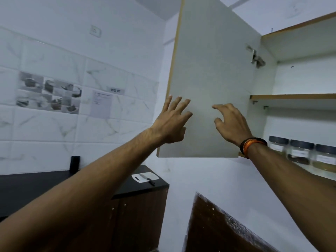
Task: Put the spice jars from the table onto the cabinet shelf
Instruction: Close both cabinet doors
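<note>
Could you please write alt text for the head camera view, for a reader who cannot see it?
Both hands reach up to an open white cabinet door, the left hand at its edge, the right hand empty before it. Three labelled spice jars stand on the lower shelf.

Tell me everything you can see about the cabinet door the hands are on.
The cabinet door is a flat, pale grey-white panel, apparently laminate, with a tan wood-coloured edge band down its free side. It stands swung open, hinged at its right edge by a metal hinge to the wall cabinet. The left hand lies with spread fingers at its lower free edge; the right hand reaches to its inner face, fingers loosely bent, contact unclear.
</note>
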`<state>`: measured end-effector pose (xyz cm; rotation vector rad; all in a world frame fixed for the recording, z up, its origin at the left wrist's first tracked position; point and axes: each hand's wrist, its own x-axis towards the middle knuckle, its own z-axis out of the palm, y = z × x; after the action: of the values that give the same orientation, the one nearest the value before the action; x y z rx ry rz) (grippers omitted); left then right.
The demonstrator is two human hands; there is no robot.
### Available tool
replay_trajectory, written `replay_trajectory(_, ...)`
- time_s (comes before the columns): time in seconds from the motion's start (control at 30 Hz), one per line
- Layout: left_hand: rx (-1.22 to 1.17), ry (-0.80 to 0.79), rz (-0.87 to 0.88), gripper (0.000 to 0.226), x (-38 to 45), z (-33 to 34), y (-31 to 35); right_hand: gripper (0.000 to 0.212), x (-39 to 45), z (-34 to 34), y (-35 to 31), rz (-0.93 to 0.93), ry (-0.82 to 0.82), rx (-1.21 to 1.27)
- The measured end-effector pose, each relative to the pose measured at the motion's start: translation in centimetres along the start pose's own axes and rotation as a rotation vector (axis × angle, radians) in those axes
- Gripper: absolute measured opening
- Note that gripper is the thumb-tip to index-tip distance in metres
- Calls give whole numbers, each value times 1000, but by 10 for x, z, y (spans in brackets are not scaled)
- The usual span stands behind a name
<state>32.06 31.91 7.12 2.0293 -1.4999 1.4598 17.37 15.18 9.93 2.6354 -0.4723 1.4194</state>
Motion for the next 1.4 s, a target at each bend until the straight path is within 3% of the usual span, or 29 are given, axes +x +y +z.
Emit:
replay_trajectory(0.17,-89,193,-148,71,-29,22,-28,55,35,13,-43,-92,43,13)
replay_trajectory(0.37,-551,28,-423,90,-40,38,-37,58,62,36,-78,-165,80,-9)
replay_trajectory(0.43,-744,-45,-466,83,-36,39,-37,58,66,42,-83,-164,86,-12)
replay_trajectory(0.53,-1100,-100,-585,56,-32,38,-34,56,71,50,-88,-163,95,-11)
replay_trajectory(0.63,-1268,-91,-656,38,-32,41,-32,56,72,54,-90,-149,134,11)
replay_trajectory(1.0,-1594,-74,-472,37,-30,25,16,93,45,36,-95,-54,437,103)
replay_trajectory(1.1,-1654,-42,-408,36,-29,19,44,92,32,20,-85,-51,507,136)
replay_trajectory(1.4,-1574,-1,-150,80,-15,13,129,82,-17,-58,-39,-74,572,167)
